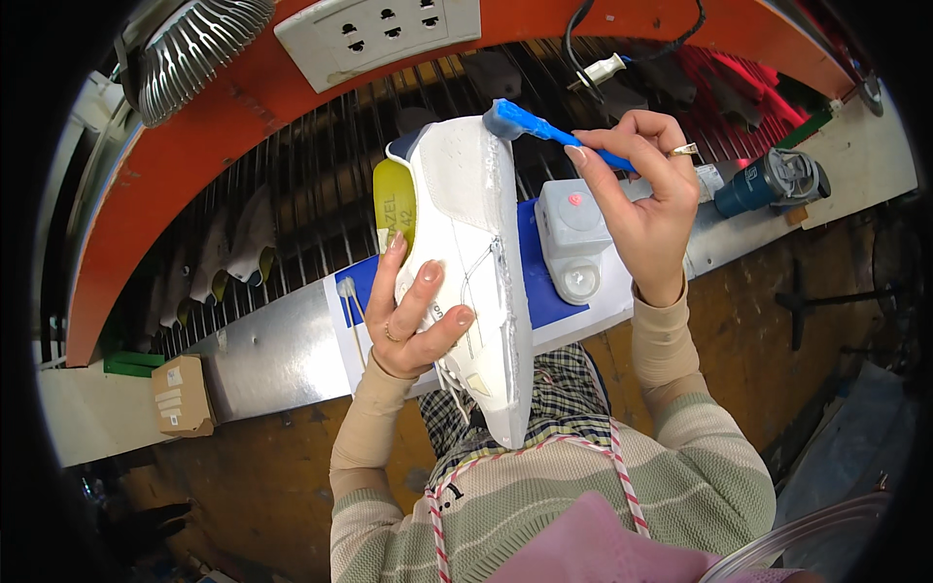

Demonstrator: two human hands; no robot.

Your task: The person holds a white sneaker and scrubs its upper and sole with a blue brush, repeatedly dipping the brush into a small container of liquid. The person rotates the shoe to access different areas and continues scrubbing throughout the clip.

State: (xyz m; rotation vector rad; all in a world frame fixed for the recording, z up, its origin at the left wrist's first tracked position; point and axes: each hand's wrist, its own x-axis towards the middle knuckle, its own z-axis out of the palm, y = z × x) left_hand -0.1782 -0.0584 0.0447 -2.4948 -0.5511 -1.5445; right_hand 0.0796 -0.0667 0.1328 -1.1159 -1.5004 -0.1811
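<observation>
My left hand (413, 316) is closed around a white shoe upper (462, 185), tilted with its toe toward my lap and its heel end away from me. A yellow-green last (392, 194) fills its opening, and loose laces hang by my wrist. In my right hand (646, 185), the blue handle of a brush (530, 119) is pinched between thumb and fingers. The wet, whitish brush head is at the shoe's heel-end edge, by the pale underside; whether it touches is hard to tell. A shiny coating shows along that edge.
On a blue and white sheet stands a white plastic dispenser (571, 223) with a red spot; a thin stick applicator (350, 293) lies left. Behind are a dark rod conveyor (311, 146) carrying shoe parts and an orange frame with sockets (384, 37). A teal tumbler (753, 189) and small carton (183, 398) flank.
</observation>
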